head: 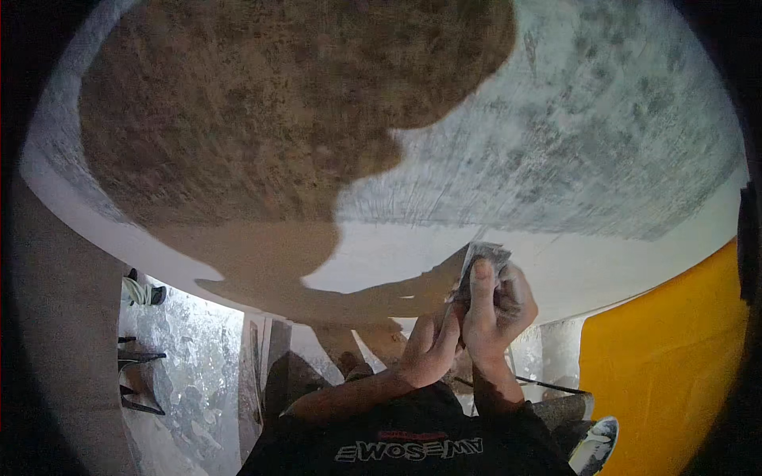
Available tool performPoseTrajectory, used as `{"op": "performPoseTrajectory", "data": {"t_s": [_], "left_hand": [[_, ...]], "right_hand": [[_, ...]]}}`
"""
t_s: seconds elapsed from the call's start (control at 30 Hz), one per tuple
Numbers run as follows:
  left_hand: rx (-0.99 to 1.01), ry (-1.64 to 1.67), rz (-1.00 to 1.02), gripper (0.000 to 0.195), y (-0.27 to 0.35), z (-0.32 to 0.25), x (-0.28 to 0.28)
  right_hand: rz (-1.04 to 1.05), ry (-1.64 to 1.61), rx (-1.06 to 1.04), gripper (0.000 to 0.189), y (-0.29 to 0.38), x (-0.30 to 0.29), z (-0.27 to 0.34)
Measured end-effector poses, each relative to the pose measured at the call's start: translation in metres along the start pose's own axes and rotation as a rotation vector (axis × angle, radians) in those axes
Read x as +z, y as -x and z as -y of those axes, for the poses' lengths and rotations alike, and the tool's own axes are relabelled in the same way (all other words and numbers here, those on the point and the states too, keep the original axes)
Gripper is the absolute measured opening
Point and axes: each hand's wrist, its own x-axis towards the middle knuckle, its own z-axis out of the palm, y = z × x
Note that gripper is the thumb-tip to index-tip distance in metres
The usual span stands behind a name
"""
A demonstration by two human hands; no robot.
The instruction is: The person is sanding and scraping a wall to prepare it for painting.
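Observation:
My right hand (503,309) grips a small flat grey piece (491,249), with the thumb pressed along its face. The piece is blurred, and I cannot tell whether it is a blade or a folded sheet. Just left of it and lower, my left hand (430,348) touches the right one, its fingers closed around the lower, darker end of the piece. Both hands are held at the near edge of a broad white surface (595,256), and I cannot tell if they rest on it. Grey smudges and streaks (571,137) cover much of that surface.
A large brown shadow lies over the surface's left half. An orange-yellow sheet (661,351) hangs at the right. Below left are a mottled floor (202,351), dark furniture legs (141,358) and a person's shoe (157,296). A pale rounded object (600,440) sits at lower right.

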Motion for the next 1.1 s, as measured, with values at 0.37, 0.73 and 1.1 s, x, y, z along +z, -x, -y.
{"op": "performPoseTrajectory", "data": {"t_s": [0.37, 0.73, 1.1], "left_hand": [[-0.37, 0.274, 0.045, 0.02, -0.003, -0.005, -0.006], [-0.358, 0.418, 0.115, 0.027, -0.002, 0.014, 0.005], [-0.284, 0.296, 0.046, 0.025, -0.007, 0.0, 0.003]], "right_hand": [[0.057, 0.043, -0.054, 0.015, 0.0, -0.004, -0.017], [0.004, 0.145, -0.138, 0.016, -0.003, -0.006, -0.012], [-0.02, 0.141, -0.096, 0.018, -0.006, -0.003, -0.006]]}}
